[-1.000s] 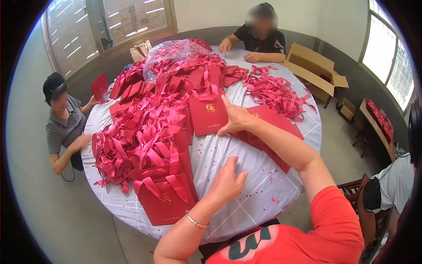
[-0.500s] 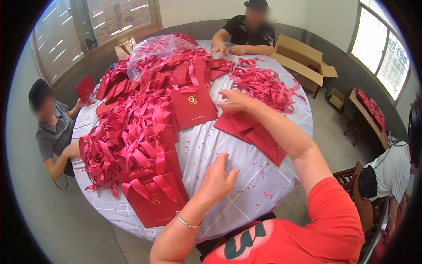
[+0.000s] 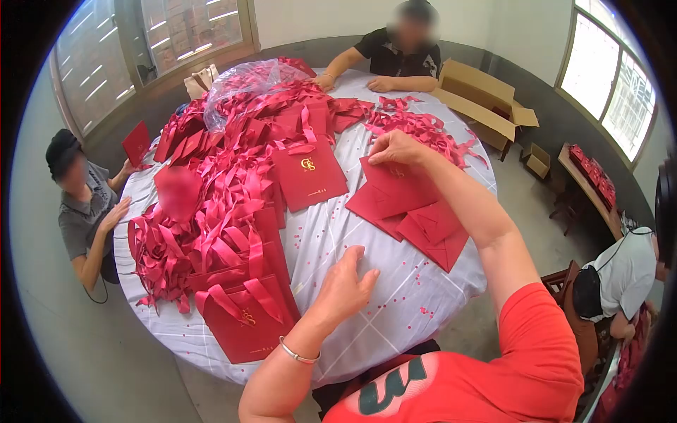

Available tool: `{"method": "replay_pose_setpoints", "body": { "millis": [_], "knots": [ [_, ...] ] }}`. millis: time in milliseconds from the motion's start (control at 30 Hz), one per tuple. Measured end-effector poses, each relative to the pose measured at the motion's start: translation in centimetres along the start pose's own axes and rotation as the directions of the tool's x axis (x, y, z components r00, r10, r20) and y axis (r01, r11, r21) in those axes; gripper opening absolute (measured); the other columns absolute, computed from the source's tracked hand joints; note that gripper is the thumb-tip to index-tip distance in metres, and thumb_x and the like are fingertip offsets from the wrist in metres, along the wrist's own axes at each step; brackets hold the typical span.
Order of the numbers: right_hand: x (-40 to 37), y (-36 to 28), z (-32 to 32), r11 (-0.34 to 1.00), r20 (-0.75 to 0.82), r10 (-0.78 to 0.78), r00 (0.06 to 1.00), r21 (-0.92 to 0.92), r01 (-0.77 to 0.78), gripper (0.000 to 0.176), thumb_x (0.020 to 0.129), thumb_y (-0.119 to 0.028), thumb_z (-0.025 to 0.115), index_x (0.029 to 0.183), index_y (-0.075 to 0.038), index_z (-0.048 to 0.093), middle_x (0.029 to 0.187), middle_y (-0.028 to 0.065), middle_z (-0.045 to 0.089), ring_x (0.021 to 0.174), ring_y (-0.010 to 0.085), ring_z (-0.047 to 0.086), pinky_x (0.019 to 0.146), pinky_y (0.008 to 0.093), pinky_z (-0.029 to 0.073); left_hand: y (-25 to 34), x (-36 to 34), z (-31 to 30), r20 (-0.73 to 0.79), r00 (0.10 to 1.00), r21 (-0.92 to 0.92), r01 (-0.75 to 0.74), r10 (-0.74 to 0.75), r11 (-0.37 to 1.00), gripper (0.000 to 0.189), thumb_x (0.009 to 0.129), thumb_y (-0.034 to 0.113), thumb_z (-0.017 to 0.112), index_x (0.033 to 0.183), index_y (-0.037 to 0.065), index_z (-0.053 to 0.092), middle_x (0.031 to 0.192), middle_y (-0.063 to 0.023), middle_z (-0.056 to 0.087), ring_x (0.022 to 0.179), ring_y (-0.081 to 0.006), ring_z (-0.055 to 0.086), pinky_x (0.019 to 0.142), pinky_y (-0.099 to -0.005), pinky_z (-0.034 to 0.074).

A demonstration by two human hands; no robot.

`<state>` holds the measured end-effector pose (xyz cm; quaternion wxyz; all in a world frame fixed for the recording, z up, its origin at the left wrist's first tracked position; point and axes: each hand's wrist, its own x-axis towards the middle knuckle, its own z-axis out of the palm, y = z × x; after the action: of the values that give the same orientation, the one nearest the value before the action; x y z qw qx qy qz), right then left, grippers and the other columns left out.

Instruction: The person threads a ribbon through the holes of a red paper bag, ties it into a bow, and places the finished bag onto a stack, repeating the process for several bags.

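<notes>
My right hand [image 3: 397,149] pinches the top edge of a flat red paper bag [image 3: 402,189] with gold print, raised a little over other flat red bags [image 3: 438,233]. My left hand [image 3: 345,283] hovers over the white tablecloth [image 3: 345,338] with thumb and fingers apart, holding nothing. Between the hands and the big heap lies a red bag with gold lettering [image 3: 310,176]. Nearer me, to the left, a row of red bags [image 3: 243,331] with pink ribbon handles lies overlapped. Loose pink ribbons [image 3: 423,128] are piled beyond my right hand.
A tall heap of ribboned bags [image 3: 211,197] covers the table's left side, with a clear plastic bag [image 3: 247,92] on it. A person sits at left [image 3: 88,204], another across [image 3: 398,53], one at far right [image 3: 620,282]. Cardboard boxes [image 3: 479,99] stand beyond.
My right hand has closed on a bag's top edge and lifted it slightly. The person across has drawn an arm toward the heap. The person at left has moved a hand off the ribbons.
</notes>
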<state>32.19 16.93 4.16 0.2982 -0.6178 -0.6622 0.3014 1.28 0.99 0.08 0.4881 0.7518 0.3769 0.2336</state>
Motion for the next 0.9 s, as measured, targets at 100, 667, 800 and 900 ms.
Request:
{"method": "replay_pose_setpoints", "body": {
  "millis": [100,667,800,900],
  "knots": [
    [0.0,-0.7,-1.4,0.998,-0.016,-0.053,0.998,-0.040,0.053,0.021,0.077,-0.017,0.082,0.092,-0.005,0.074,0.085,0.0027,0.070,0.083,0.0112,0.064,0.078,0.0265,0.051,-0.8,0.1,0.2,-0.024,0.996,0.070,-0.083,0.085,0.994,0.048,0.088,0.021,0.065,0.126,-0.004,0.050,0.124,-0.0267,0.061,0.119,-0.0361,0.059,0.094,-0.0400,0.048],
    [-12.5,-12.0,4.9,0.931,-0.064,-0.333,0.941,0.135,0.339,0.012,0.081,-0.007,0.077,0.091,-0.002,0.073,0.083,0.0017,0.067,0.080,0.0087,0.062,0.070,0.0255,0.050,0.7,0.4,-0.5,-0.387,0.884,-0.363,-0.406,0.261,0.839,0.029,0.096,0.002,0.055,0.124,-0.006,0.051,0.112,-0.0137,0.066,0.102,-0.0139,0.063,0.088,-0.0267,0.050],
    [-13.2,-11.1,5.9,0.844,-0.116,-0.529,0.841,-0.179,0.506,0.017,0.080,-0.011,0.078,0.094,-0.002,0.074,0.091,0.0102,0.070,0.080,0.0186,0.067,0.072,0.0300,0.052,-0.1,1.0,-0.7,-0.307,0.942,-0.532,-0.285,0.132,0.797,0.021,0.097,0.000,0.053,0.118,-0.005,0.052,0.106,-0.0097,0.067,0.092,-0.0091,0.063,0.082,-0.0230,0.051],
    [-14.9,-10.5,5.3,0.817,-0.126,-0.559,0.820,-0.253,0.518,0.024,0.078,-0.010,0.078,0.100,-0.003,0.073,0.095,0.0126,0.070,0.084,0.0231,0.067,0.075,0.0316,0.053,-0.3,1.2,-0.1,-0.397,0.911,-0.615,-0.355,0.112,0.704,0.014,0.097,-0.001,0.051,0.110,-0.005,0.054,0.096,-0.0085,0.067,0.084,-0.0091,0.062,0.076,-0.0234,0.051]
  ]
}}
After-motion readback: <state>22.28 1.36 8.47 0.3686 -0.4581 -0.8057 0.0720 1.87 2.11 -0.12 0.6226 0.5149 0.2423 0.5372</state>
